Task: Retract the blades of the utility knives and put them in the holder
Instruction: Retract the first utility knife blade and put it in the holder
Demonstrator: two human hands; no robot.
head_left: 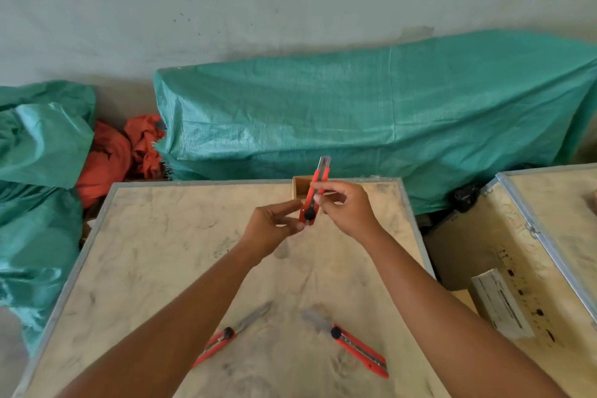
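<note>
I hold a red utility knife (316, 192) upright above the table, a short piece of blade showing at its top. My right hand (347, 208) grips its body; my left hand (273, 228) pinches its lower end beside the black slider knob. Just behind the knife stands a small wooden box holder (301, 188) at the table's far edge, partly hidden by my hands. Two more red utility knives lie near the front of the table with blades extended: one at the left (226, 338), one at the right (355, 349).
The work surface is a beige, scuffed table (155, 268) with a metal rim. A second table (549, 236) stands at the right with a white box (499, 304) below it. Green tarpaulin (355, 113) and orange cloth (119, 152) lie behind.
</note>
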